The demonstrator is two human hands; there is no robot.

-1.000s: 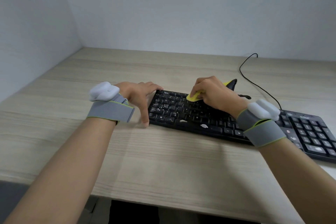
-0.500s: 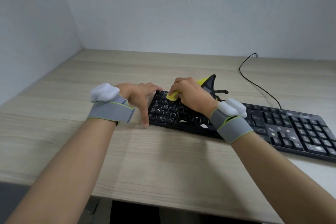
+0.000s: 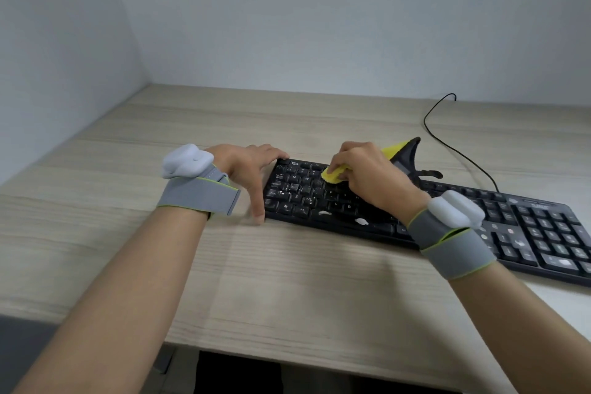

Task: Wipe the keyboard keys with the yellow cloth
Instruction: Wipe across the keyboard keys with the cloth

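A black keyboard (image 3: pixel 524 227) lies across the wooden desk, running from the centre to the right edge. White smudges mark its front row and some left keys. My right hand (image 3: pixel 371 179) grips a yellow cloth (image 3: pixel 332 175) with a black edge and presses it onto the upper-left keys. Part of the cloth sticks up behind the hand. My left hand (image 3: pixel 249 169) holds the keyboard's left end, fingers over the top corner and thumb down the side. Both wrists wear grey bands with white pods.
The keyboard's black cable (image 3: pixel 454 144) loops back across the desk (image 3: pixel 287 281) toward the white wall. Another wall closes off the left side. The desk's front edge runs below my forearms.
My right hand slid the cloth left along the upper keys toward the left hand, then back a little to the right. The left hand stayed on the keyboard's end.
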